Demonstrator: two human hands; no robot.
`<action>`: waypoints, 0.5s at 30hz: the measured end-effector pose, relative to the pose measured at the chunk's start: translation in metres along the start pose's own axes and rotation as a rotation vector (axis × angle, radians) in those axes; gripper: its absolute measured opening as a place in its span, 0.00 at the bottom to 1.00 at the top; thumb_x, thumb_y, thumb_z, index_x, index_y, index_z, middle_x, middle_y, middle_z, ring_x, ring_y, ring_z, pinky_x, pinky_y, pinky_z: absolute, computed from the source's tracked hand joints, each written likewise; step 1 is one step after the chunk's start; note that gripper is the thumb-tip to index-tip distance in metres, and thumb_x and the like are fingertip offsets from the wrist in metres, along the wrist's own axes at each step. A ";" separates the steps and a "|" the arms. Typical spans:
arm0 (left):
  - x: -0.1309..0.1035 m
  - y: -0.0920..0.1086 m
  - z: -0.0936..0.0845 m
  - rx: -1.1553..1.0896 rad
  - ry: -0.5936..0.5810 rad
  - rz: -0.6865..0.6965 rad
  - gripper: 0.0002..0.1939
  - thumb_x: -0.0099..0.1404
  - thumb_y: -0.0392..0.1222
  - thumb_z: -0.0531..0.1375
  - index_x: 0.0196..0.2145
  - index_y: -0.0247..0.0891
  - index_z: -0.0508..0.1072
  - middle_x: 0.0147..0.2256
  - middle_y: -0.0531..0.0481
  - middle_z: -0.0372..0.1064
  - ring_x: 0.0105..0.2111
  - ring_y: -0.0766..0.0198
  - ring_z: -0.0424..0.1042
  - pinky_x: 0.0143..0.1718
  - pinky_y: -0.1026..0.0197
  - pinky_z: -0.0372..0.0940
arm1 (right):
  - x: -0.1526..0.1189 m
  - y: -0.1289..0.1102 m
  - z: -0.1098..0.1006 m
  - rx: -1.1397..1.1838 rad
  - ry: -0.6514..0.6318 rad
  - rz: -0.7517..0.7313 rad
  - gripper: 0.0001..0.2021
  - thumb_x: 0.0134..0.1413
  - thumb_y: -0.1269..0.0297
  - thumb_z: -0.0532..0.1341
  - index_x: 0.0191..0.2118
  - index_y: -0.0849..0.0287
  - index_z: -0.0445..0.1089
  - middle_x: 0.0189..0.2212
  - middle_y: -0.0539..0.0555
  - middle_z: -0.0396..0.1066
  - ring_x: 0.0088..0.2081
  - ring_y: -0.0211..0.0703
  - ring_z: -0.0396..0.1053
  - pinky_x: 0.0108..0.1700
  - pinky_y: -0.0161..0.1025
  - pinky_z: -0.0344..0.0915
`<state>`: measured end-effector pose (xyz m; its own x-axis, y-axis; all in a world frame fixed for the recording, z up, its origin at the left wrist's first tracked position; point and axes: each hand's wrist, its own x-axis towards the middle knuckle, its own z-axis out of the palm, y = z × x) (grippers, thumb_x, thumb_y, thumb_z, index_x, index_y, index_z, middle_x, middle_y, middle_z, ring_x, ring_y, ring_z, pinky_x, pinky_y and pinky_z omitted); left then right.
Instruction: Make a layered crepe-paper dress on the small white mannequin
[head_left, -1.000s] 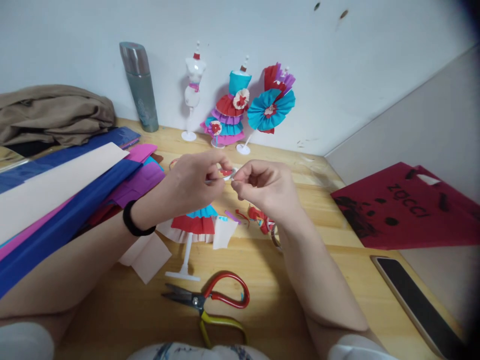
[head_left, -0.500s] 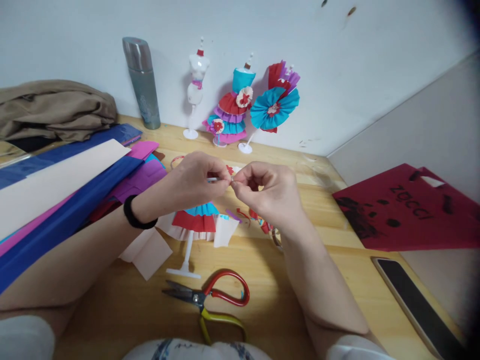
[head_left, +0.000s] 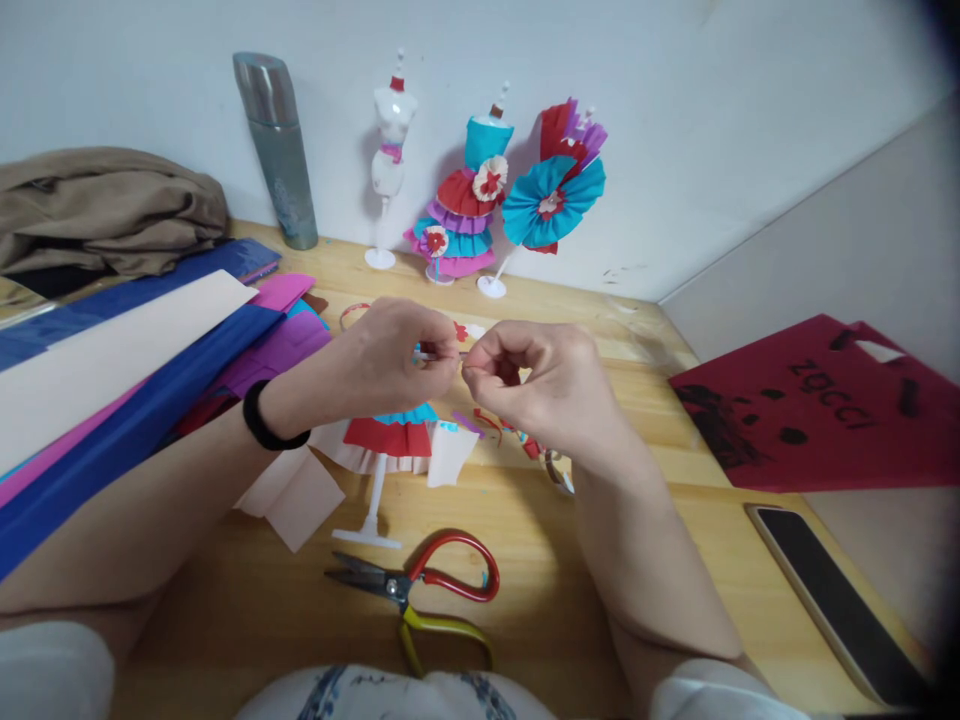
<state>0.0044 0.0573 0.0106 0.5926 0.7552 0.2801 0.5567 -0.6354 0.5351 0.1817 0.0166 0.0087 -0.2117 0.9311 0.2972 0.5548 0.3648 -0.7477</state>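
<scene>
Above the middle of the table, my left hand (head_left: 379, 358) and my right hand (head_left: 541, 385) meet fingertip to fingertip with a narrow gap between them. Each has thumb and forefinger pinched together. A thin pale sliver shows at the left fingers, too small to name. Beneath the hands lies a small dress-form stand (head_left: 377, 500) in a ruffled paper skirt (head_left: 388, 438) of blue, red and pale layers. My left hand hides its upper part. Pale paper pieces (head_left: 304, 500) lie beside the skirt. Nearer me are scissors (head_left: 392, 587) with red and yellow handles, blades apart.
Three small mannequins stand by the wall: a bare one (head_left: 390, 175), one in a tiered dress (head_left: 469, 210), one with a blue paper fan (head_left: 551, 200). Left are a flask (head_left: 281, 160), brown cloth (head_left: 112, 210) and coloured paper (head_left: 127, 370). Right are a red bag (head_left: 817, 410) and phone (head_left: 832, 600).
My fingertips have drawn slightly apart, leaving a small gap between the hands. The view has shifted a little; the things on the table stay where they were.
</scene>
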 end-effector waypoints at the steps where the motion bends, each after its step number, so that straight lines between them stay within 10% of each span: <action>1: 0.000 0.001 0.000 -0.002 0.004 -0.004 0.09 0.58 0.30 0.58 0.22 0.36 0.69 0.21 0.53 0.67 0.24 0.68 0.63 0.28 0.62 0.54 | 0.000 0.000 0.000 0.011 -0.002 0.002 0.06 0.42 0.73 0.59 0.21 0.56 0.67 0.17 0.46 0.66 0.19 0.32 0.58 0.21 0.32 0.56; 15: -0.001 -0.007 0.001 -0.072 0.065 0.094 0.08 0.60 0.34 0.57 0.24 0.36 0.71 0.24 0.53 0.71 0.26 0.68 0.67 0.28 0.63 0.59 | 0.001 -0.003 -0.005 -0.014 0.086 -0.030 0.06 0.46 0.72 0.61 0.22 0.57 0.69 0.18 0.47 0.68 0.19 0.33 0.59 0.21 0.33 0.55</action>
<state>0.0004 0.0607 0.0052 0.5999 0.7032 0.3816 0.4560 -0.6924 0.5591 0.1840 0.0163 0.0146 -0.1585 0.9157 0.3694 0.5607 0.3914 -0.7296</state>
